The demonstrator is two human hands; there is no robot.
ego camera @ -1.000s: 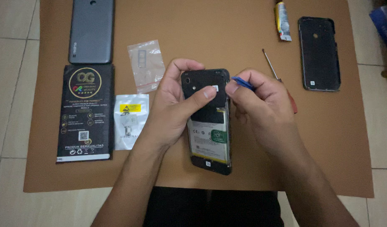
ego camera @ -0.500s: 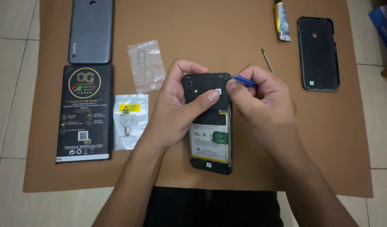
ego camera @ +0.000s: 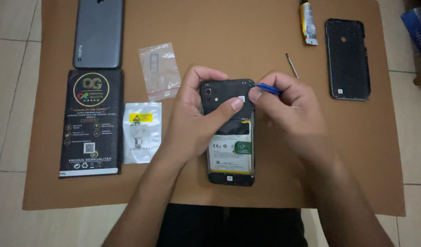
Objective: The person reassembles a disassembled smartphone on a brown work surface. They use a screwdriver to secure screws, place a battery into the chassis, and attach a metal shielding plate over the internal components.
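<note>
Holding an opened phone [ego camera: 229, 137] with its back cover off, the left hand [ego camera: 197, 121] wraps its fingers around the top edge and presses its thumb on the black upper part. The phone sits in the middle of a brown cardboard mat [ego camera: 247, 41], its battery showing. The right hand [ego camera: 288, 110] pinches a small blue pry tool [ego camera: 267, 88] tight between thumb and finger, the tip touching the phone's top right corner. A black box [ego camera: 90, 123] and a silver pouch [ego camera: 142, 132] lie to the left. A grey back cover [ego camera: 99, 32] lies above them.
</note>
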